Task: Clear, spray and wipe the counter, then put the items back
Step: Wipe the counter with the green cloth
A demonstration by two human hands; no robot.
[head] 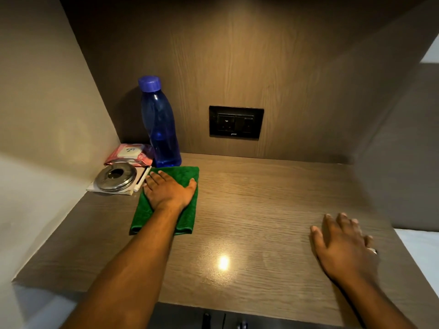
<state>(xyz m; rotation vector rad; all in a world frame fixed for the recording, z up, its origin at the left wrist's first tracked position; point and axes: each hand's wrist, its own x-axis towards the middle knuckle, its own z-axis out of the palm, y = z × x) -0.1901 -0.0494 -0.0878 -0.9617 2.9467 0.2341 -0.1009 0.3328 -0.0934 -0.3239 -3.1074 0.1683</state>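
Flat and spread, the person's right hand [342, 243] rests palm-down on the bare right part of the brown wood-grain laminate counter [261, 210], probably as a brace while the other arm reaches. Farther in, the left hand [169, 189] presses with straight fingers on the folded green microfibre cloth [185, 224], pinning it flat to the surface, which fits a wiping stroke toward the left corner. Just beyond the cloth's far edge, the items crowd that corner, seemingly pushed aside to free the worktop: a round steel lid [116, 178] on a white paper pad [140, 179], a pink wipes packet [129, 154], and a tall translucent blue plastic bottle [161, 129] against the back panel, left of a black wall socket [236, 122].
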